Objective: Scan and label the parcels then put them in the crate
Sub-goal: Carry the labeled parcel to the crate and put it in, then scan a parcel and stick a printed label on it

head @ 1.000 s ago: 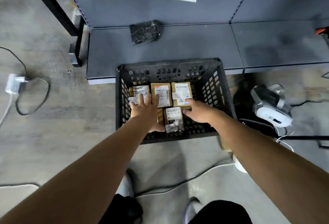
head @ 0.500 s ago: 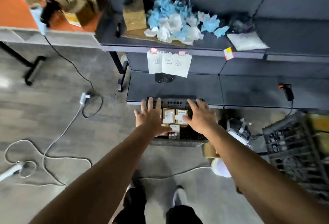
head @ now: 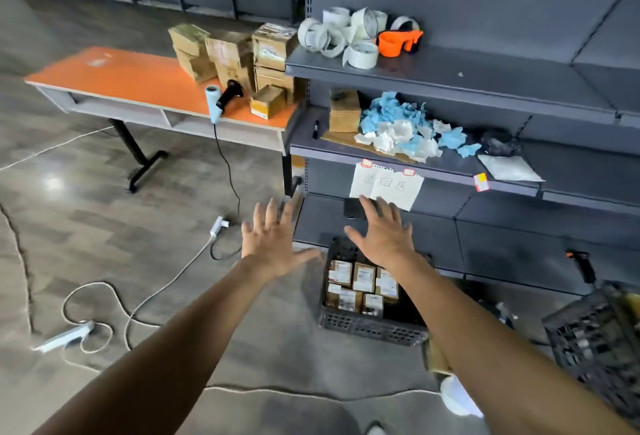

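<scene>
A dark plastic crate sits on the floor by the grey shelving, holding several small brown parcels with white labels. My left hand hovers to the crate's upper left, fingers spread, holding nothing. My right hand hangs above the crate's far edge, also spread and empty. More brown parcels are stacked on the orange table at the upper left. A black handheld scanner and a pale blue label roll lie beside them near the table's front edge.
Grey shelves hold tape rolls, an orange tape dispenser, a cardboard box and crumpled blue and white paper. A second crate stands at the right. White cables and a power strip trail across the floor.
Both hands have lifted out of the crate and spread open. The view has swung up and left, bringing in the orange table and upper shelves.
</scene>
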